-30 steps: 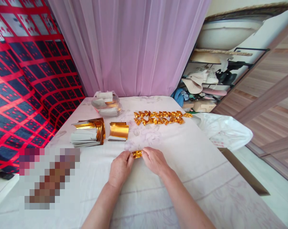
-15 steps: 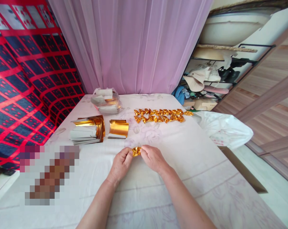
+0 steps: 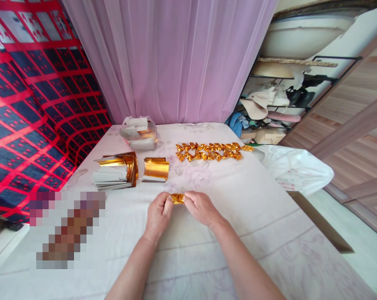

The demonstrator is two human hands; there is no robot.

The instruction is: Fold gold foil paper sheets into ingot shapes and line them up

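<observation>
A crumpled piece of gold foil (image 3: 177,198) is stretched between my two hands, above the front middle of the table. My left hand (image 3: 159,210) pinches its left end, and my right hand (image 3: 201,207) pinches its right end; both ends are hidden by the fingers. Farther back lie two rows of folded gold foil pieces (image 3: 209,151). To the left of them sits a small stack of gold foil sheets (image 3: 156,168), and beside that a larger, fanned pile of gold and white sheets (image 3: 115,173).
A clear plastic bag (image 3: 140,135) with rolled sheets stands at the back left of the cloth-covered table (image 3: 188,258). At the left is a pixelated patch (image 3: 69,229). A white plastic bag (image 3: 297,168) rests past the right edge, near a shelf (image 3: 279,79) of hats.
Between my hands the foil looks slightly longer and flatter than before. My left hand has shifted only a little, and both hands keep their pinch.
</observation>
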